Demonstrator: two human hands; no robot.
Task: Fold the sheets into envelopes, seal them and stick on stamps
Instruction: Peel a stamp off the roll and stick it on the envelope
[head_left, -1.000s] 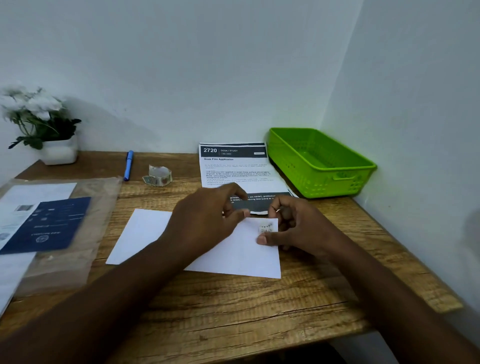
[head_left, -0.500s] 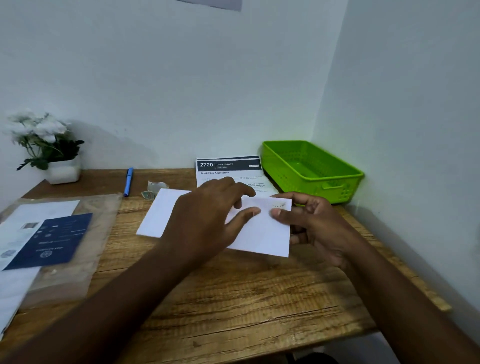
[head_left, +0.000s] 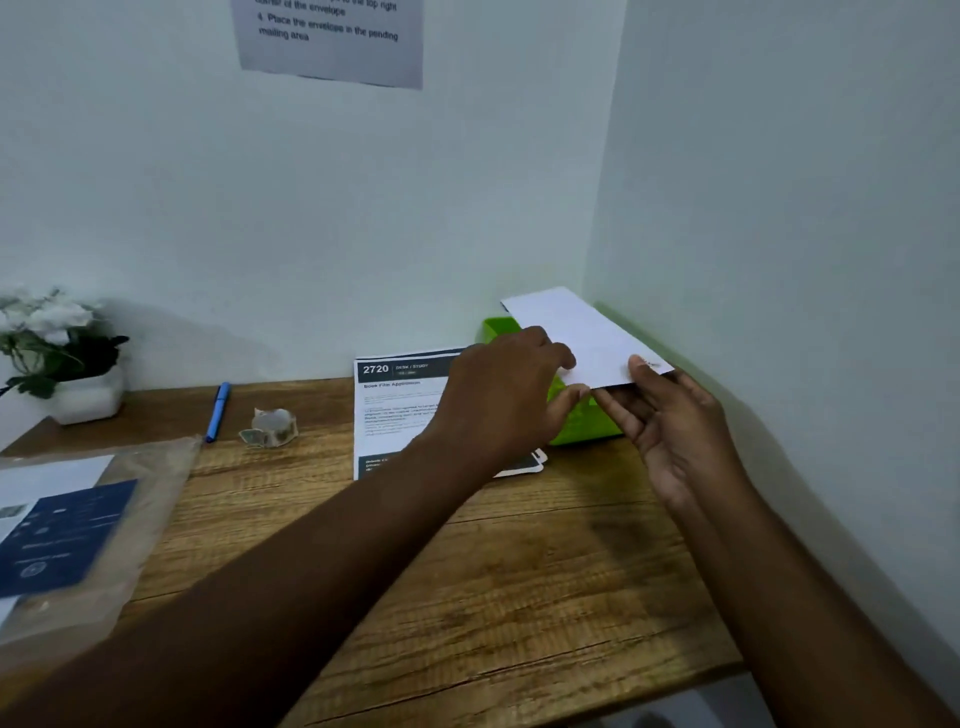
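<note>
Envelope (head_left: 576, 332) in both our hands, we hold it lifted above the green basket (head_left: 582, 421) at the counter's (head_left: 467, 571) far right corner, apparently so it can drop flat inside. Our left hand (head_left: 506, 387) pinches its near edge between thumb and fingers; our right hand (head_left: 670, 415) supports it from below with straight fingers and the thumb on top, beside the stamp (head_left: 649, 362) at its corner. We judge this envelope finished and being filed. The wall notice (head_left: 332, 36) reads "Place the envelope in the pending mailing area". The printed sheet (head_left: 400, 410) shows "2720" and "DESK / STUDY". A stamp roll (head_left: 270, 427) lies beside the blue pen (head_left: 217, 413).
</note>
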